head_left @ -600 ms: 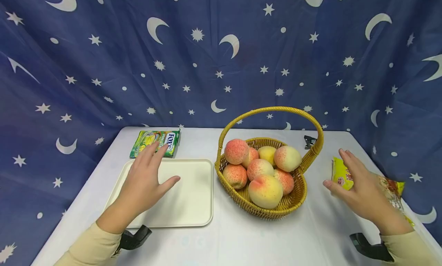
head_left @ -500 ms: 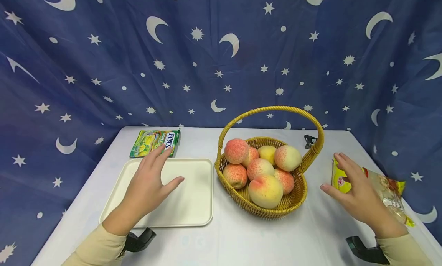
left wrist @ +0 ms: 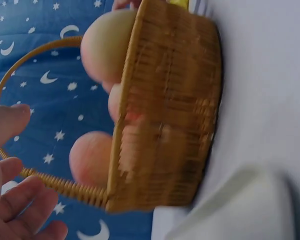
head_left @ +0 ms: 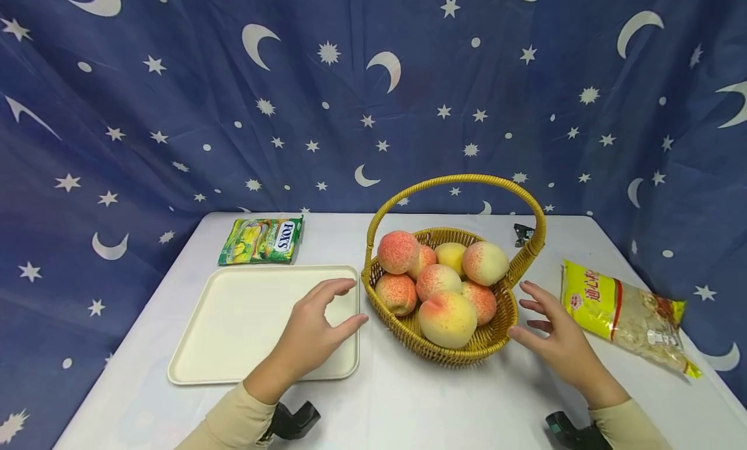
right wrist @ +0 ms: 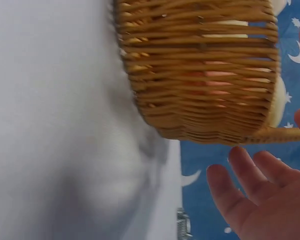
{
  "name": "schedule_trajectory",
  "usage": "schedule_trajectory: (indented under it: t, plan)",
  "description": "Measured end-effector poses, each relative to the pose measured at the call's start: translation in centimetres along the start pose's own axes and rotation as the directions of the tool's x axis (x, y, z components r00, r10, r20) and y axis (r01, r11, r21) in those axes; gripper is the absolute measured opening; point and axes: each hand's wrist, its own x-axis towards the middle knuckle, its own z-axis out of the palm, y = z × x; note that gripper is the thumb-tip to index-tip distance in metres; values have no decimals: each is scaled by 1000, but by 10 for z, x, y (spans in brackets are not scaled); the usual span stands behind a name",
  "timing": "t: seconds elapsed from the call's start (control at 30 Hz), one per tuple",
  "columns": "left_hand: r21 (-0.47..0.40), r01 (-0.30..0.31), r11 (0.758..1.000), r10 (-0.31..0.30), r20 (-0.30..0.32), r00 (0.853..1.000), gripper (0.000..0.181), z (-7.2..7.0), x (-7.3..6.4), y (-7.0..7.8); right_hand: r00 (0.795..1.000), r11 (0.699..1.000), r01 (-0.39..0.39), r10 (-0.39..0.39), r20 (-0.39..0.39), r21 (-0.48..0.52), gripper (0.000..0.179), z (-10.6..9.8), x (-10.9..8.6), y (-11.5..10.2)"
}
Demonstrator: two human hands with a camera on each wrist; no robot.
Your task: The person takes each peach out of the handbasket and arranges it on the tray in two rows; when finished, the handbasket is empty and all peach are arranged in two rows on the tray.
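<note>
A yellow-brown wicker basket (head_left: pixel 443 356) with a tall arched handle (head_left: pixel 461 178) stands on the table, holding several peaches (head_left: pixel 447 319). My left hand (head_left: pixel 312 333) hovers over the right part of a cream tray (head_left: pixel 233 327), left of the basket, its fingers parted from the thumb and holding nothing. Close beside the basket's right side is my right hand (head_left: pixel 557 336), fingers spread and holding nothing. In the right wrist view, the fingertips (right wrist: pixel 238 155) come near the basket's rim by the handle's foot; whether they touch it I cannot tell.
A green FOX'S candy bag (head_left: pixel 260 240) lies behind the tray. To the right is a yellow and clear bag of pasta (head_left: pixel 624 317). A small black packet (head_left: pixel 523 234) lies behind the basket. A blue curtain (head_left: pixel 327 100) hangs at the table's back.
Both hands have moved inward toward the basket, the left to the right and the right to the left. The pasta bag is now uncovered. The basket has stayed in place.
</note>
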Motion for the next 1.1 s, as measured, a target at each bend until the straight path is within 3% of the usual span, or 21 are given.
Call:
schedule_trajectory:
  t: [0.17,0.37,0.83,1.1]
  plan:
    - [-118,31,993,-18,108,994,57,20,3,9,1000,1000,-6,6,21,10,70,12,-2,4]
    - [-228,88,970,-31,243,970,62,37,8,19,999,997,0,-3,42,72,66,21,-2,9]
    - [-195,85,977,-14,340,940,66,63,32,38,991,992,-83,72,110,100,70,24,2,12]
    - [-174,53,983,18,385,923,69,75,38,45,983,988,-124,110,145,91,79,23,6,14]
